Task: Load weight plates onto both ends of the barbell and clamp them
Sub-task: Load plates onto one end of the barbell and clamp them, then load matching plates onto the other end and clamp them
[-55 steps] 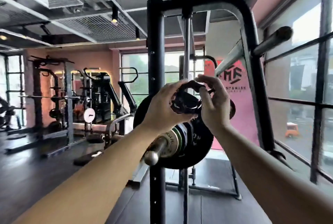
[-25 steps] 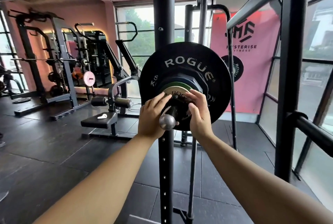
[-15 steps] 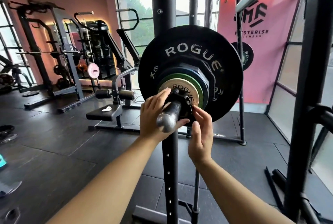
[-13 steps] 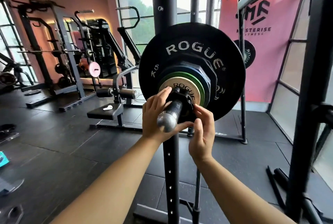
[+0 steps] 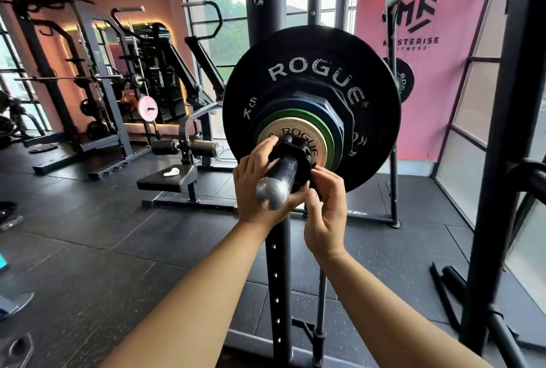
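My left hand [image 5: 255, 187] is curled round the left side of the black clamp [image 5: 295, 150], fingertips up against the tan plate [image 5: 298, 132] and thumb hooked under the bare steel barbell sleeve [image 5: 280, 177], whose rounded end points back toward me. My right hand [image 5: 326, 214] comes up from below on the right, with thumb and fingers pinching the clamp's lower right edge. The clamp sits on the sleeve, pressed against the stack of plates at this end. The tan plate is nearest me. Behind it a green plate [image 5: 329, 137] shows as a thin ring, then a blue plate [image 5: 310, 101], then a black angular-edged plate [image 5: 344, 114]. The big black Rogue plate [image 5: 310, 54] is farthest back. I cannot tell from here whether the clamp's lever is latched. The barbell rests in the black rack, whose upright [image 5: 277, 279] runs straight down under my hands. Off to the left on the dark rubber floor [image 5: 118, 249] stands a padded bench [image 5: 165, 181] with a small white thing lying on it, and a pink banner [image 5: 413, 119] hangs far right behind the plates.
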